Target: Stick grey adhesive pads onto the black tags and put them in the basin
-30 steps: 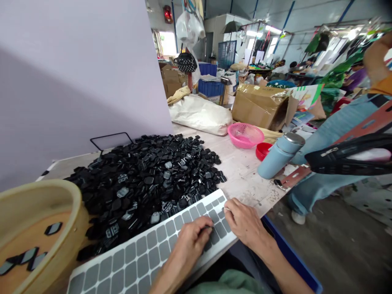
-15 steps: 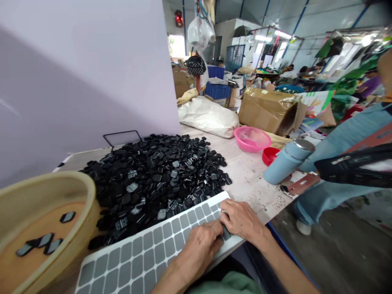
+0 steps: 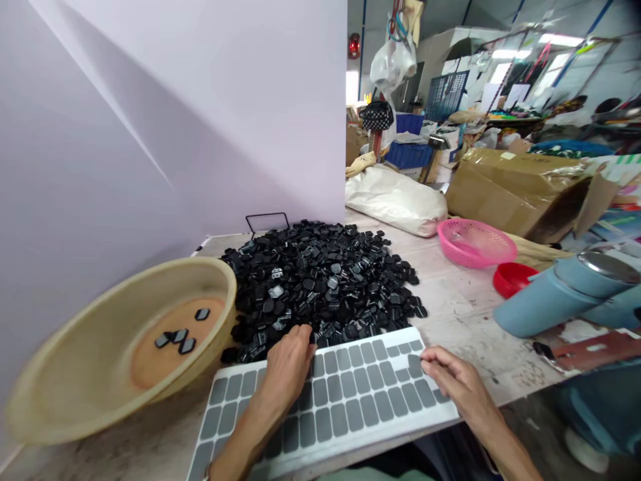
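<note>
A white sheet [image 3: 403,426] with rows of grey rounded rectangular patches lies in front of me on the table. My left hand [image 3: 290,357] reaches across it to the near edge of a heap of small black plastic pieces [image 3: 320,267]. Its fingers are bent and close together; the hand itself hides most of what lies under the fingertips. At the sheet's right end my right hand [image 3: 453,381] pinches thumb and forefinger at the edge of a grey patch [image 3: 414,365]. White gaps show between some patches beside it.
A beige basin [image 3: 200,267] with several pieces inside stands left of the heap. Toward the right are a pink basket [image 3: 475,244], a red bowl [image 3: 513,279] and a blue flask [image 3: 545,300]. Behind them lie a white sack [image 3: 395,197] and a cardboard box [image 3: 511,190].
My hands were together at the sheet's right end; the left has moved away to the heap, while the right is at the sheet's edge. The view has turned left.
</note>
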Demonstrator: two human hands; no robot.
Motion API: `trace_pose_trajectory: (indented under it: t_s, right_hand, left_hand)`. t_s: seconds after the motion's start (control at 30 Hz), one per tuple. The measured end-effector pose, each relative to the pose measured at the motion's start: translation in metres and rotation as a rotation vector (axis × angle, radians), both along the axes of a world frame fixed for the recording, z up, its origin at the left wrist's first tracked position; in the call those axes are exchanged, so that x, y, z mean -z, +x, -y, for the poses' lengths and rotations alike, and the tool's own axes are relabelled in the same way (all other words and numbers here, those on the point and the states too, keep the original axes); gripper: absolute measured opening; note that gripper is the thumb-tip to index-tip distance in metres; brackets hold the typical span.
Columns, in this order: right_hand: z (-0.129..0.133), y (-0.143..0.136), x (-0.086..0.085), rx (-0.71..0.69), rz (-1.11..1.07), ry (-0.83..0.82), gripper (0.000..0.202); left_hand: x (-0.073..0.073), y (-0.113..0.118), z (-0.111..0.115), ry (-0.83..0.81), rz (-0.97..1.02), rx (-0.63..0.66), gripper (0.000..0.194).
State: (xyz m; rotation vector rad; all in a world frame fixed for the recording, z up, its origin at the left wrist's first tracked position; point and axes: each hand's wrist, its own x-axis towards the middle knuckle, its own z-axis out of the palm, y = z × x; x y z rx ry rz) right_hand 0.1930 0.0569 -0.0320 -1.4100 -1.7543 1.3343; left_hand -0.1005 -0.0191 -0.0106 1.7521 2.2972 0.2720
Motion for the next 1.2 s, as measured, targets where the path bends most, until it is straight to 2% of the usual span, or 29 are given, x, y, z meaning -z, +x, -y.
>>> trace_pose_trajectory:
  t_s: [0.1, 0.33, 0.43, 0.57, 0.67, 0.77, 0.83, 0.87, 0.93, 1.0, 1.07, 1.13, 1.2]
  right_hand:
    - [0.007, -0.006, 0.004, 0.026, -0.031, -0.018, 0.034]
    - [0.009, -0.029, -0.004, -0.037, -0.093, 0.028, 0.031]
    - [0.011, -0.039, 0.0, -0.057, -0.211, -0.078, 0.033]
    - [0.018, -0.056, -0.002, -0.13, -0.418, -0.352, 0.044]
    - [0.024, -0.07, -0.01, -0.226, -0.577, -0.535, 0.057]
    - [0.026, -0.079, -0.015, -0.306, -0.703, -0.629, 0.052]
    - [0.026, -0.081, -0.015, -0.328, -0.72, -0.659, 0.046]
    - [0.026, -0.081, -0.014, -0.333, -0.72, -0.665, 0.044]
    - [0.024, -0.08, -0.013, -0.327, -0.732, -0.665, 0.043]
    - [0.023, -0.078, -0.012, -0.307, -0.757, -0.654, 0.045]
    - [0.021, -0.077, -0.011, -0.278, -0.764, -0.627, 0.048]
    - [0.021, -0.077, -0.01, -0.249, -0.721, -0.579, 0.05]
    - [0.022, -0.077, -0.01, -0.256, -0.653, -0.524, 0.051]
  left_hand:
    - [-0.001, -0.007, -0.006, -0.097, -0.073, 0.005, 0.016]
    - [-0.002, -0.006, -0.02, -0.09, -0.037, -0.019, 0.019]
    - [-0.003, -0.009, -0.021, -0.048, -0.012, -0.031, 0.015]
    - [-0.009, 0.0, -0.013, 0.06, 0.062, -0.002, 0.006]
    - [-0.011, 0.018, -0.002, 0.261, 0.132, 0.202, 0.007]
    - [-0.006, 0.035, 0.008, 0.524, 0.066, 0.474, 0.016]
    - [0.0, 0.041, 0.01, 0.644, 0.061, 0.549, 0.021]
    - [0.003, 0.043, 0.01, 0.664, 0.119, 0.551, 0.021]
    - [0.007, 0.045, 0.007, 0.593, 0.382, 0.435, 0.018]
    - [0.006, 0.048, 0.003, 0.421, 0.796, 0.19, 0.019]
    - [0.003, 0.05, -0.002, 0.192, 1.225, -0.046, 0.028]
    - [-0.002, 0.051, -0.004, -0.015, 1.545, -0.144, 0.038]
    - [-0.006, 0.052, -0.005, -0.138, 1.694, -0.185, 0.043]
